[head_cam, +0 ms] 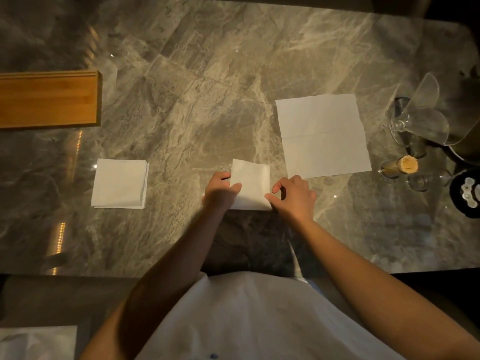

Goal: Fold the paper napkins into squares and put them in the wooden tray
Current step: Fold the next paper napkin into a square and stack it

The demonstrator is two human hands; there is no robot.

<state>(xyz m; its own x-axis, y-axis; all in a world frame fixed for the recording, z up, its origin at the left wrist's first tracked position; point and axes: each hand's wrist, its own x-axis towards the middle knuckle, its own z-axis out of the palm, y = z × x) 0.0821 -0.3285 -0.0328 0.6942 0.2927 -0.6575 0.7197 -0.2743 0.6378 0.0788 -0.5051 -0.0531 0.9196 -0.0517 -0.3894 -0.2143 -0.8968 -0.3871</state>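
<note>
A folded napkin (253,183) lies flat on the table (194,87), near the front edge, between both hands. The left hand (219,190) is at its 9 o'clock side and pinches the left edge, with the thumb (235,187) laid on top of the paper and the fingers curled at the edge. The right hand (294,198) is at 4 o'clock. Its thumb tip touches the lower right corner and its forefinger (277,187) is hooked just above, apart from the thumb. Whether it actually grips the paper cannot be told.

From this napkin, a stack (119,184) of folded squares lies well apart at 9 o'clock. The tray (48,100) is at 10 o'clock, at the left border. An open napkin (322,136) lies near at 1 o'clock, with glasses (418,123) and a toothpick jar (407,165) beyond it.
</note>
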